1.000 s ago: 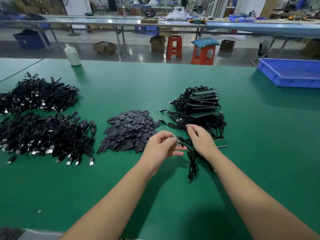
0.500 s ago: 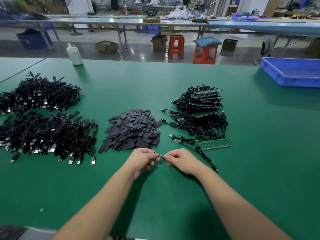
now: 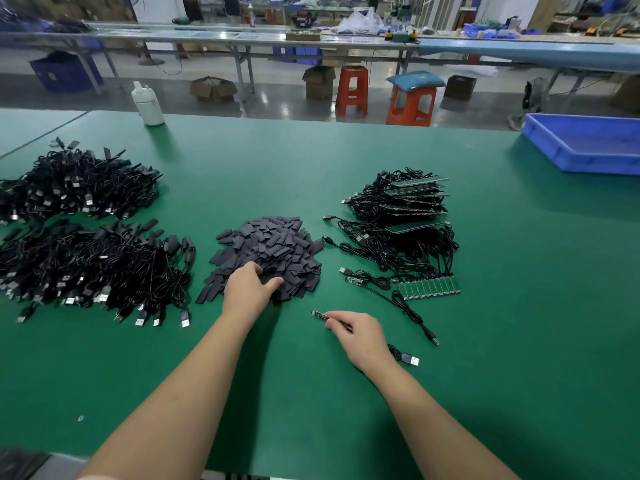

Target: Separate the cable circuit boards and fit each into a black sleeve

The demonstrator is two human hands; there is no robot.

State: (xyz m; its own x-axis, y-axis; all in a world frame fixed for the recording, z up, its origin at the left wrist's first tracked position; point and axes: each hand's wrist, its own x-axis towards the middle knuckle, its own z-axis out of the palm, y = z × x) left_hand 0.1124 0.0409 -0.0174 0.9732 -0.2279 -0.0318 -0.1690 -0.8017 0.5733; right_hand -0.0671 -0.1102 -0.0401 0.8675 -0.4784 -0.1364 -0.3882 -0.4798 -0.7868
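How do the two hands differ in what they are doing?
The left hand reaches into the pile of black sleeves; the right hand is nearer the table's front edge. The left hand's fingers curl among loose sleeves; the right hand pinches a single circuit board with its cable trailing. Both are bare.

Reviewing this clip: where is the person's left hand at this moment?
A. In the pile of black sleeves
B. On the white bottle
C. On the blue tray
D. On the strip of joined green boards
A: the left hand reaches into the pile of black sleeves, while the right hand pinches a single circuit board.
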